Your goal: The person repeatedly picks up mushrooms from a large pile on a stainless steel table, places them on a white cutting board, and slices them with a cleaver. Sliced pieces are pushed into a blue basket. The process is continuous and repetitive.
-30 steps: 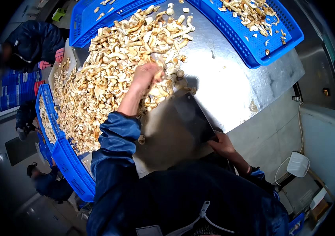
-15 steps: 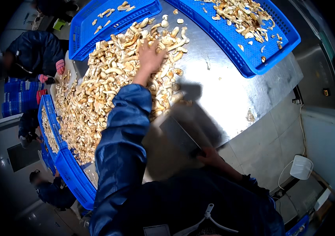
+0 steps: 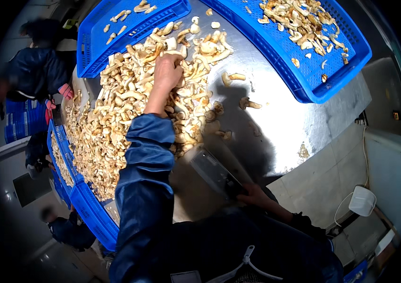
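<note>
A large heap of pale, brown-tinged mushrooms (image 3: 115,118) covers the left of the metal table. My left hand (image 3: 167,72) is over its right part, fingers curled down among the mushrooms; whatever they grip is hidden. Low at the table's near edge, my right hand (image 3: 255,194) is closed on the dark handle of a broad-bladed knife (image 3: 213,170). The blade slants up and left toward the heap's near end. Right of the heap, a mushroom (image 3: 233,78) and a second mushroom (image 3: 250,104) lie apart on the metal.
A blue crate (image 3: 304,87) with mushroom pieces stands at the far right of the metal table (image 3: 285,122). Another blue crate (image 3: 87,59) holds a few at the far left. More blue crates (image 3: 92,217) line the left side. Co-workers (image 3: 37,73) are farther left.
My left hand has drawn slightly nearer and left, and its spread fingers have curled. Loose mushrooms now lie on the metal right of the heap. The knife's blade has turned, showing more of its flat.
</note>
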Demonstrator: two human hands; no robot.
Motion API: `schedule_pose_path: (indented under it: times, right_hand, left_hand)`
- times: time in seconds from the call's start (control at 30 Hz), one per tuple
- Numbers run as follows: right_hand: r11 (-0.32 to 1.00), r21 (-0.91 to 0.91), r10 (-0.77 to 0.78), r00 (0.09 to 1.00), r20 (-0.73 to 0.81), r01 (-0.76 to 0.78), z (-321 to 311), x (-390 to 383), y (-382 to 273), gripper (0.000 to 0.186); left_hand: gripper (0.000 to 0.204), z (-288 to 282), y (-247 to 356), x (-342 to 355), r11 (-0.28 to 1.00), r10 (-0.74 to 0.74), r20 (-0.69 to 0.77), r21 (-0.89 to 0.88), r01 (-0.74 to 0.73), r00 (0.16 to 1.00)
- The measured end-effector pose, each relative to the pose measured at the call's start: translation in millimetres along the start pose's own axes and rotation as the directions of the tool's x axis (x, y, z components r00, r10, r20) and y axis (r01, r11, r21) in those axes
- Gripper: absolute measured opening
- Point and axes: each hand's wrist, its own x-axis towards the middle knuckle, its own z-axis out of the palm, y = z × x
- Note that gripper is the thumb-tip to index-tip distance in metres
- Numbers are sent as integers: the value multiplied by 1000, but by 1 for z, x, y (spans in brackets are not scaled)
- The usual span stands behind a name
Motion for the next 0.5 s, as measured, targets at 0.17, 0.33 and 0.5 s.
schedule_pose_path:
  times: [0.17,0.33,0.5]
  right_hand:
    - [993,107,42,999,24,-45,1,-2,-9,36]
    - [994,109,4,1000,31,-7,0,1,-3,33]
    - [993,104,62,998,6,-62,2,-3,-15,30]
  left_hand:
    - [44,5,-5,7,989,64,335,106,-105,940]
    - [24,-15,-5,16,920,356,366,25,-392,860]
    - [21,-36,1,-9,963,244,459,-10,-270,854]
